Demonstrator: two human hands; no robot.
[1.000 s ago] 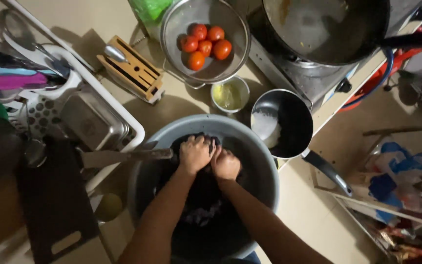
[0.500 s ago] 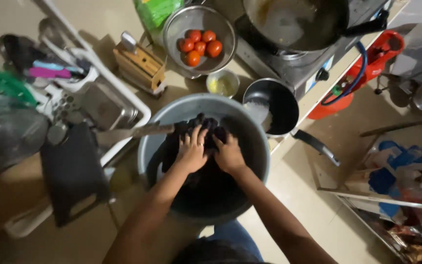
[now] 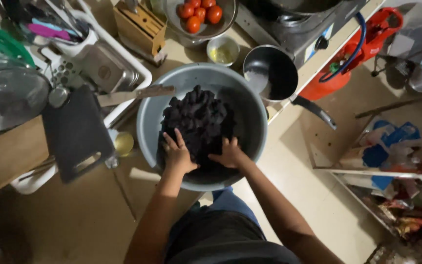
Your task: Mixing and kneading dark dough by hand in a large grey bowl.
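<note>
A large grey basin (image 3: 250,98) stands at the counter's edge with a lumpy black mass (image 3: 199,120) piled inside it. My left hand (image 3: 178,154) lies flat on the near left side of that mass, fingers spread. My right hand (image 3: 230,154) presses on its near right side, fingers on the dark stuff. Both hands are inside the basin, close together, and neither one lifts anything out.
A black saucepan (image 3: 272,73) sits just right of the basin. Behind are a small bowl (image 3: 222,50), a metal bowl of tomatoes (image 3: 199,12), a wooden knife block (image 3: 140,24) and a stove. A dish rack (image 3: 98,68) and dark cutting board (image 3: 76,132) lie left. A red gas cylinder (image 3: 355,58) stands on the floor.
My hands slid from the far middle of the basin back to its near side, now spread apart on the black mass. The view tilted toward the floor.
</note>
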